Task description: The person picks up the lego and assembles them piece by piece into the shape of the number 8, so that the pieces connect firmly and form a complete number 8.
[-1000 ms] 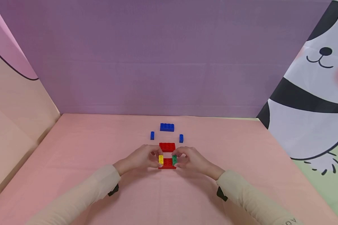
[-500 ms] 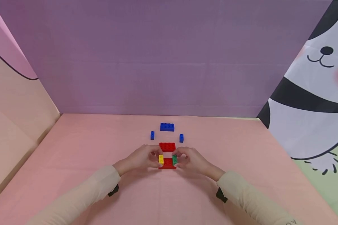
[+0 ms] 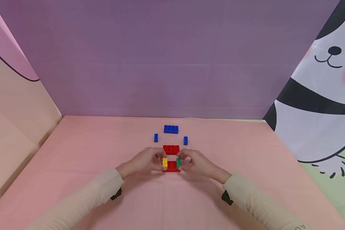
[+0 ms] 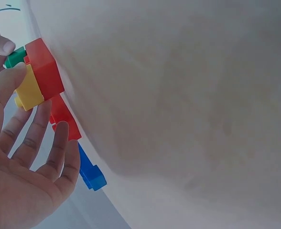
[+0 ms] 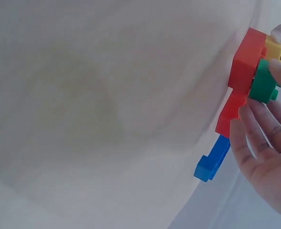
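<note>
Near the table's middle lies a red brick point(image 3: 171, 166) with a yellow two-stud brick point(image 3: 165, 163) on its left end and a green two-stud brick point(image 3: 179, 163) on its right end. My left hand point(image 3: 145, 159) pinches the yellow brick between thumb and fingers. On the other side, the green brick is pinched by my right hand point(image 3: 199, 163). The left wrist view has the yellow brick point(image 4: 30, 88) against the top of the red brick point(image 4: 46, 69). In the right wrist view the green brick point(image 5: 263, 82) sits likewise against the red brick point(image 5: 247, 59).
Just behind lies a second red brick point(image 3: 171, 149). Farther back are a small blue brick on the left point(image 3: 156, 138), another small blue brick on the right point(image 3: 185, 141) and a larger blue brick point(image 3: 171, 129). A purple wall point(image 3: 161, 64) closes the pink table's point(image 3: 89, 143) back.
</note>
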A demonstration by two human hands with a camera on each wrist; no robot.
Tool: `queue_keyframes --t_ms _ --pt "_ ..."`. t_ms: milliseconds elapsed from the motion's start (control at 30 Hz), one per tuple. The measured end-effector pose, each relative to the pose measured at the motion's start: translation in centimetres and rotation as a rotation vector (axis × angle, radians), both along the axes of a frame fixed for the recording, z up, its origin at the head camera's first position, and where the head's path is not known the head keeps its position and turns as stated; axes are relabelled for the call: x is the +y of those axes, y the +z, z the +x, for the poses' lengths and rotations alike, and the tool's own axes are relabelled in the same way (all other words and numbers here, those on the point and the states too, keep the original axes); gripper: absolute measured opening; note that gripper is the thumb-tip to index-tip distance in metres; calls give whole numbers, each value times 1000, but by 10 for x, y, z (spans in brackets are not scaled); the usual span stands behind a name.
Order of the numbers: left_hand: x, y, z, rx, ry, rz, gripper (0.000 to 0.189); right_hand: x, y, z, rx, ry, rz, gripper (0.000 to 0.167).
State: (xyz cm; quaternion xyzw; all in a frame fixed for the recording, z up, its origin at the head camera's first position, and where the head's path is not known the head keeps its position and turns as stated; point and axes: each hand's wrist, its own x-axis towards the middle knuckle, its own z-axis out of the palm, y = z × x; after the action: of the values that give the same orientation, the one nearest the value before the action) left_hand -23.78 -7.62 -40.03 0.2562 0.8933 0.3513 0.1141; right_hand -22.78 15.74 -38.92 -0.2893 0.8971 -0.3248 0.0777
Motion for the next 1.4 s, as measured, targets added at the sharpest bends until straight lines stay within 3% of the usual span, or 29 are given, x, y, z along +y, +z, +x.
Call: queue_keyframes --t_ms 600,1400 --pt "1 1 2 27 -6 -8 32 4 -6 1 0 -3 -82 26" --pt "2 2 4 42 -9 -52 34 4 -1 -1 -37 -13 -48 24"
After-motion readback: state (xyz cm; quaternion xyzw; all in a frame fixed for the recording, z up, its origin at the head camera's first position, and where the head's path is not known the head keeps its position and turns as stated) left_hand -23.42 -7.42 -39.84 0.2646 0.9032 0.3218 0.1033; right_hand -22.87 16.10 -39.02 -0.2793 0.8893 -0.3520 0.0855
